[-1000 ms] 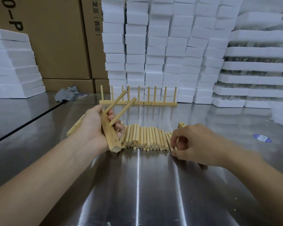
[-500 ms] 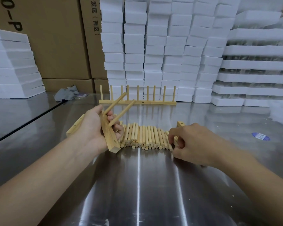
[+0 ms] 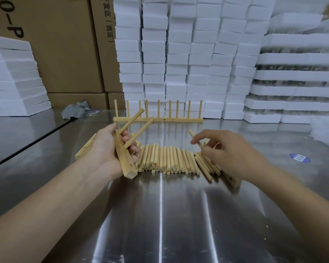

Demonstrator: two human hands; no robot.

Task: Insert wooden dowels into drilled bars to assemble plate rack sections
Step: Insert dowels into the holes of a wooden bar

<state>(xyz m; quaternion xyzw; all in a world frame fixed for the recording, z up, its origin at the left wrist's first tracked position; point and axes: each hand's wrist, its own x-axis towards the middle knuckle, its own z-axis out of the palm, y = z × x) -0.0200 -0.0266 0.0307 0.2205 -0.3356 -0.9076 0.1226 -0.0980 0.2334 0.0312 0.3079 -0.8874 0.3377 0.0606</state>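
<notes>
Moved since earlier: right grip [image 3: 230, 150] has lifted off the far end of the dowel pile [image 3: 169, 158] and now carries one loose dowel [image 3: 196, 139]; left grip [image 3: 110, 150] and its load are unchanged.
Left grip state: fingers wrapped round the drilled bar [image 3: 124, 158], with the thumb side behind it.
Left grip why: bar is held tilted with its near end low, just above the table [image 3: 160, 215], so the holes likely face the incoming hand.
Seated dowels [image 3: 133, 120]: two, sticking out of the bar just above the left grip, slanting up and away.
Right grip state: fingertips pinch the loose dowel low down, index finger stretched out, and the free end points up toward the left grip.
Pile: lies between both grips, dowels side by side, within easy reach of either.
Spare bar [image 3: 232, 179]: under the right grip, beside the pile.
Other spare bar [image 3: 84, 149]: behind the left grip.
Finished section [image 3: 158, 118]: stands well beyond both grips, out of the way.
Step judged: early on this bar, with the free hole nearest the left grip's palm probably next.
Risk: dowel going in askew.
</notes>
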